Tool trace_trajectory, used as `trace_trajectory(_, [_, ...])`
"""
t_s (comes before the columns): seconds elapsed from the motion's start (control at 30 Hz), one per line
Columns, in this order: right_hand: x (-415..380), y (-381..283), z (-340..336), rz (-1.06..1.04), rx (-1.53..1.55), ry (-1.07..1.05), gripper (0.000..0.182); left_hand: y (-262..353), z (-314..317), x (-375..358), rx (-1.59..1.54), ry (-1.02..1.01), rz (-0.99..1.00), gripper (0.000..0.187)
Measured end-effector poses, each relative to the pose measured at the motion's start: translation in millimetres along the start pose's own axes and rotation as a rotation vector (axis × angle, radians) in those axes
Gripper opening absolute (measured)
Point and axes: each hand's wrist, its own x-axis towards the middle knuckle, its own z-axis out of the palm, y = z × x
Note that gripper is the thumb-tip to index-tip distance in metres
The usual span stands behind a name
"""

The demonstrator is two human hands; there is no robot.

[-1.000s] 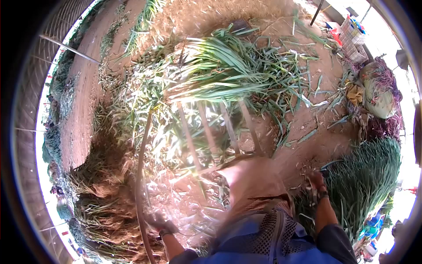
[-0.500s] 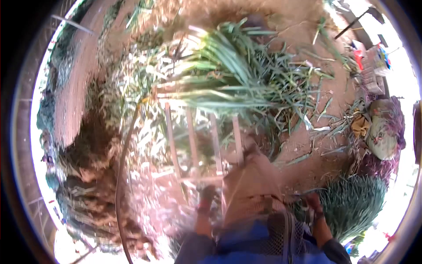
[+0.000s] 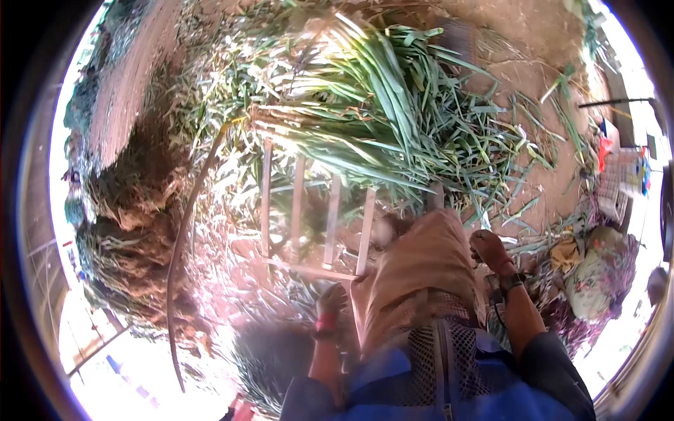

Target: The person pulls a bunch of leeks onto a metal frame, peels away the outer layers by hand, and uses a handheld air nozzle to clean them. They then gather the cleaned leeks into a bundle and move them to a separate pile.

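Note:
My left hand [image 3: 331, 300], with a red band at the wrist, hangs beside my left trouser leg, near the front rail of a slatted wooden rack [image 3: 333, 221]. It is blurred and its fingers cannot be made out. With fingers curled in and nothing seen in them, my right hand [image 3: 488, 250] is by my right knee; a dark watch [image 3: 512, 281] is on that wrist. Long green onions [image 3: 365, 133] lie in a heap across the far part of the rack, pale root ends to the left. Neither hand touches them.
A dark hose [image 3: 184, 235] runs down the left side. Brown-rooted bundles [image 3: 133, 281] are piled beyond it. Loose leaves [image 3: 484, 140] litter the ground. At right are a white crate [image 3: 613, 195] and a bulky pale sack [image 3: 600, 281]. Another green bundle [image 3: 277, 365] lies behind my left arm.
My view has turned, so the green bundle once by my right hand is out of sight there. My right hand has swung forward to knee height. The onions lie as before.

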Motion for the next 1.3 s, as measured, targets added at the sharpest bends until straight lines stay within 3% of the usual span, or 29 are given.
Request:
trace_trajectory(0.03, [22.9,1.8,-6.2,0.001,-0.025,-0.022,0.021,-8.1,5.6,-8.8,-0.025,0.018,-0.012,0.038])
trace_trajectory(0.1, [59.9,-28.4,-9.2,-0.358,-0.614,0.022,0.025,-13.2,29.3,-24.4,-0.146,0.098,0.048,0.037])
trace_trajectory(0.17, [90.9,-67.3,-9.4,-0.421,-0.724,-0.054,0.029,-17.1,64.7,-29.8,-0.106,0.174,0.011,0.033])
trace_trajectory(0.23, [127.7,-98.6,-3.8,-0.590,-0.872,-0.087,0.031,-26.4,98.3,-21.3,-0.092,0.219,0.149,0.030])
trace_trajectory(0.27, [146.8,-123.7,4.6,-0.593,-0.899,-0.097,0.031,-45.8,115.0,-0.6,0.114,0.299,0.268,0.032])
trace_trajectory(0.4, [219.4,-209.1,60.2,-0.710,-1.201,-0.215,0.027,20.2,212.3,14.1,-0.018,0.185,0.126,0.046])
trace_trajectory(0.43, [242.1,-222.3,76.3,-0.796,-1.296,-0.235,0.024,39.2,230.8,24.1,0.206,0.177,0.026,0.044])
trace_trajectory(0.47, [264.4,-230.8,93.3,-0.850,-1.385,-0.253,0.022,31.8,247.3,39.7,0.189,0.169,0.001,0.044])
trace_trajectory(0.53, [307.3,-253.4,134.2,-0.895,-1.543,-0.262,0.019,13.1,280.4,72.3,0.356,0.176,0.279,0.042])
trace_trajectory(0.57, [320.0,-260.9,152.7,-0.874,-1.614,-0.262,0.018,9.8,291.6,80.8,0.731,0.179,0.318,0.045])
trace_trajectory(0.63, [360.6,-271.8,180.6,-0.819,-1.688,-0.332,0.024,37.1,303.3,79.9,0.936,0.183,0.264,0.047])
trace_trajectory(0.7, [400.3,-262.4,193.3,-1.175,-1.809,-0.211,0.035,41.2,302.6,89.8,0.848,0.137,0.213,0.048])
trace_trajectory(0.73, [415.5,-266.2,194.4,-1.087,-1.861,-0.261,0.045,44.7,302.1,97.3,0.780,0.110,0.186,0.050])
trace_trajectory(0.83, [466.3,-261.1,144.1,-1.043,-2.224,-0.263,0.042,52.4,304.6,108.8,0.738,0.110,0.132,0.048])
trace_trajectory(0.93, [449.4,-296.5,111.2,-0.809,-2.307,-0.389,0.040,68.9,304.0,115.1,0.739,0.116,0.131,0.043])
trace_trajectory(0.97, [453.0,-303.1,100.7,-0.847,-2.300,-0.389,0.035,73.4,303.9,117.6,0.727,0.129,0.124,0.041])
trace_trajectory(1.03, [465.3,-307.2,91.9,-0.713,-2.325,-0.393,0.029,83.4,307.4,119.2,0.718,0.147,0.103,0.039])
trace_trajectory(1.1, [467.8,-321.5,106.9,-0.562,-2.177,-0.454,0.026,90.2,311.1,119.1,0.684,0.153,0.097,0.040])
trace_trajectory(1.23, [475.9,-328.8,115.5,-0.536,-2.044,-0.408,0.023,95.8,329.3,123.1,0.643,0.191,0.052,0.039])
trace_trajectory(1.27, [480.0,-327.2,109.0,-0.696,-1.985,-0.405,0.024,103.4,334.4,122.4,0.648,0.231,0.053,0.037])
trace_trajectory(1.3, [488.0,-327.7,105.4,-0.698,-1.994,-0.423,0.024,105.9,340.1,124.3,0.638,0.233,0.037,0.037])
